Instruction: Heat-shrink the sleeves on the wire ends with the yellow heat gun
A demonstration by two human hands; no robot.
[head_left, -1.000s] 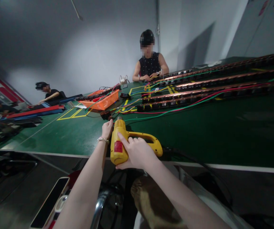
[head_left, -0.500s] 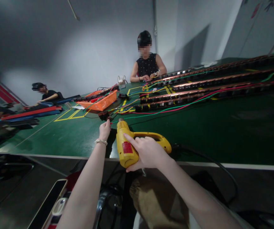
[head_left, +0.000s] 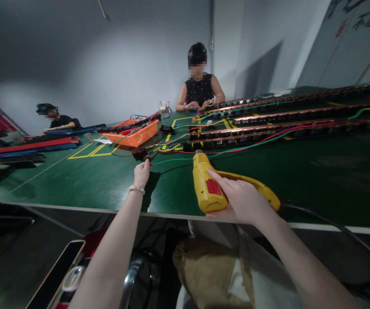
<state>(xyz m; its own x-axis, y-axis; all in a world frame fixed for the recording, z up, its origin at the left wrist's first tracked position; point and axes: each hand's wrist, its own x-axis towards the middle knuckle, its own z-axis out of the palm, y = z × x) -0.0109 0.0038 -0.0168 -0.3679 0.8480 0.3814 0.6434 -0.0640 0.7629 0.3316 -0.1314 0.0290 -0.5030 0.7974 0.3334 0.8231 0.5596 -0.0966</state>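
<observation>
My right hand (head_left: 241, 198) is wrapped round a yellow heat gun (head_left: 206, 180) with a red label, its metal nozzle pointing away from me over the table. My left hand (head_left: 142, 175), with a bracelet at the wrist, is closed in a pinch at the end of a green wire (head_left: 175, 160), where a small red piece shows by the fingertips. Just beyond those fingers lies a black part with copper (head_left: 140, 154). The heat gun's nozzle stands apart from the left hand, to its right.
Long copper-and-black bars (head_left: 252, 132) with coloured wires run along the right of the green table (head_left: 172, 193). An orange basket (head_left: 136, 135) stands past my left hand. One co-worker (head_left: 199, 88) sits opposite, another (head_left: 61, 122) at far left. A black cord (head_left: 326, 219) trails from the heat gun.
The heat gun in my right hand has moved right, away from my left hand. My left hand keeps its pinch in nearly the same place.
</observation>
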